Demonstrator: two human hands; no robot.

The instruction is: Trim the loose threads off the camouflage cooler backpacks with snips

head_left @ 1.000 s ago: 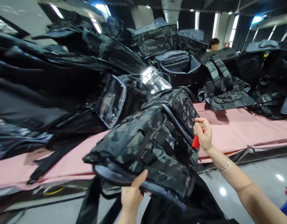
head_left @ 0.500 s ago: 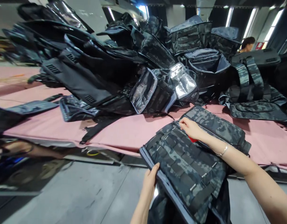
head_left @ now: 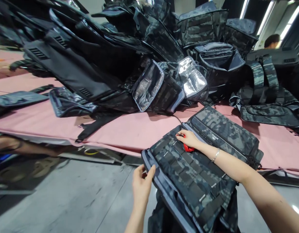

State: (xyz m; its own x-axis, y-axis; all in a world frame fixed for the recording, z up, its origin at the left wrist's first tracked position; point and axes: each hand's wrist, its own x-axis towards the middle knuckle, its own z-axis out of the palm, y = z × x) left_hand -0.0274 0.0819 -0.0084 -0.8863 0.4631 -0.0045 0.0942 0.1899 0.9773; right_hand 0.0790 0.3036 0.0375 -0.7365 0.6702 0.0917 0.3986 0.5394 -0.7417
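A dark camouflage backpack with rows of webbing lies tilted over the table's front edge, its grey-lined zip edge towards me. My left hand is at that edge, thumb on top and fingers curled at the outer side. Above the webbed panel, my right hand is closed around red-handled snips. The dark tip shows by the fingertips, close to the panel's upper edge; the rest is covered by the hand. Behind my right wrist, a camouflage pocket section with a small white logo lies on the table.
A heap of dark bags covers the back of the pink-covered table. An open bag with silver lining and a bag with upright straps lie nearby. A person's head shows behind. Grey floor lies below.
My right hand has shifted left over the backpack, and more of the red snips shows. My left hand has moved slightly left along the edge, with its fingers now visible. The view has tilted down.
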